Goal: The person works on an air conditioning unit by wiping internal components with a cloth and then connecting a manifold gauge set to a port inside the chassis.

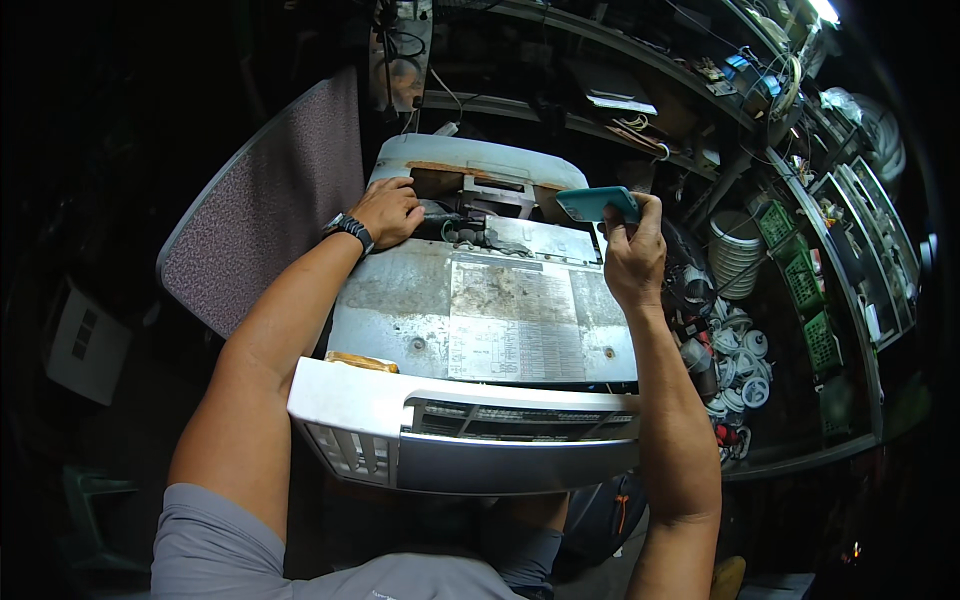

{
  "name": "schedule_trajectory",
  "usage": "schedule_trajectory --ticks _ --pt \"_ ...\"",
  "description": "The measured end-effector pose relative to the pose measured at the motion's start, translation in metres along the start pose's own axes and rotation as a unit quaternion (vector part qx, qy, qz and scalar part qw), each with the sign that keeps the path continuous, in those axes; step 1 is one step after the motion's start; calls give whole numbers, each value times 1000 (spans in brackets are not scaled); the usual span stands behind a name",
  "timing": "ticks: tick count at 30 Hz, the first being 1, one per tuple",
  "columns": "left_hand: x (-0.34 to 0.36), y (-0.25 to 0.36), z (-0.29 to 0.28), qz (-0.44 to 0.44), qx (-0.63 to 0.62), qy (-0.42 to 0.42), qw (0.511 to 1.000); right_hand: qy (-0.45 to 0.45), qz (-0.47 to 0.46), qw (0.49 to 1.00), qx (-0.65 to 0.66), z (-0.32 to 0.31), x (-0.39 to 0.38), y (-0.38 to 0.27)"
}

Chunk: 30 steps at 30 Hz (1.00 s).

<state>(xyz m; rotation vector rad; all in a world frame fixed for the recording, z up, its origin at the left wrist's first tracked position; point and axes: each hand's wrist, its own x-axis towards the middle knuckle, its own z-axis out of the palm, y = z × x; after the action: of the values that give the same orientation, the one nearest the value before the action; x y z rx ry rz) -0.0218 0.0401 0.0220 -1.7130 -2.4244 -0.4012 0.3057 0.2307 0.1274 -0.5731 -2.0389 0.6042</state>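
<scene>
Before me stands a worn, light-coloured air conditioner (390,300) with a stained, printed label sheet (512,318) on its metal cover. Toward its far end the cover has an opening that shows dark wiring (460,232) and a metal box (540,240). My left hand (388,212), wearing a dark wristwatch (352,232), rests at the left edge of this opening, fingers apart and holding nothing. Above the unit's far right corner, my right hand (637,255) grips a phone in a teal case (598,203), held tilted. The white front grille panel (350,412) is nearest my body.
An amber, handle-like piece (362,362) lies behind the front panel. At left leans a speckled purplish board (270,200). To the right are a white ribbed bucket (735,255), green baskets (802,280) and a pile of white round parts (740,365). Cluttered shelves (640,130) stand behind.
</scene>
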Motion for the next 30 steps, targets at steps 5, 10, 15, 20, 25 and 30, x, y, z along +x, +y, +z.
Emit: schedule_trajectory --ticks 5,10,15,20,25,30 --pt "0 4 -3 -5 -3 -10 1000 18 -34 999 -5 1 0 2" --pt "-2 2 -2 -10 -3 -5 1000 14 -31 999 -8 2 0 -3" --pt "-1 -1 -4 -8 -4 -13 1000 10 -23 1000 -18 2 -1 -13" --pt "5 9 6 23 15 -26 999 4 -25 1000 -4 -8 -6 8" --pt "21 -43 22 85 13 94 992 66 -143 988 3 12 11 5" --pt "13 -21 21 25 18 -8 999 9 -22 999 36 2 -6 3"
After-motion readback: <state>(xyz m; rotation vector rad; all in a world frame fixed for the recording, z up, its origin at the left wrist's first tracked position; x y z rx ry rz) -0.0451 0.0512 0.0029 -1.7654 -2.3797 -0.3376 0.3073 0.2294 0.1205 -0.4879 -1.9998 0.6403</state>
